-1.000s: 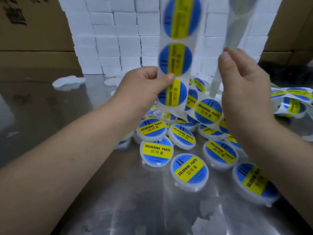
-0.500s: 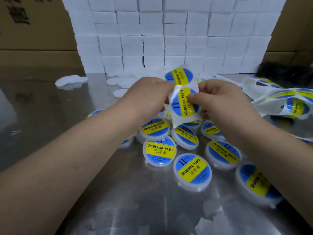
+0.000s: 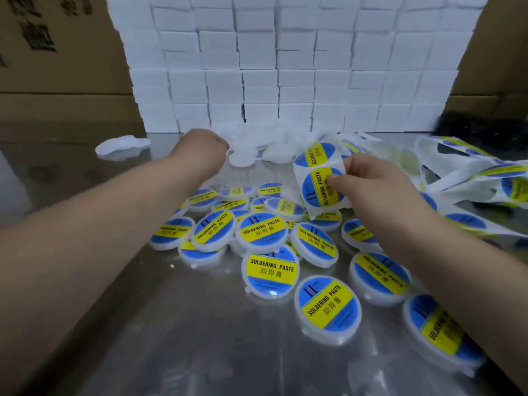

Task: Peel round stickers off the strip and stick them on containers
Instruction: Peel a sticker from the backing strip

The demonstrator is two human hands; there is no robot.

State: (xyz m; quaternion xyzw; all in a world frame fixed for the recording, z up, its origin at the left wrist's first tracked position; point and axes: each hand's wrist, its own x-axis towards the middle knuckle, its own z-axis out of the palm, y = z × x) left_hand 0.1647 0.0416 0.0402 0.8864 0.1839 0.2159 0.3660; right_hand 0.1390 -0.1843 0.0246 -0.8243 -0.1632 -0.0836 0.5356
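Right hand pinches the sticker strip above the labelled containers; left hand stretches to the blank containers beyond — fingers hidden, grip unclear. Fetching step, I'd say; next, a blank must meet the strip.

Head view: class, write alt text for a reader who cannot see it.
A person's right hand pinches a sticker strip above a pile of labelled containers on a metal table, while the left hand reaches toward unlabelled white containers before a wall of white boxes.
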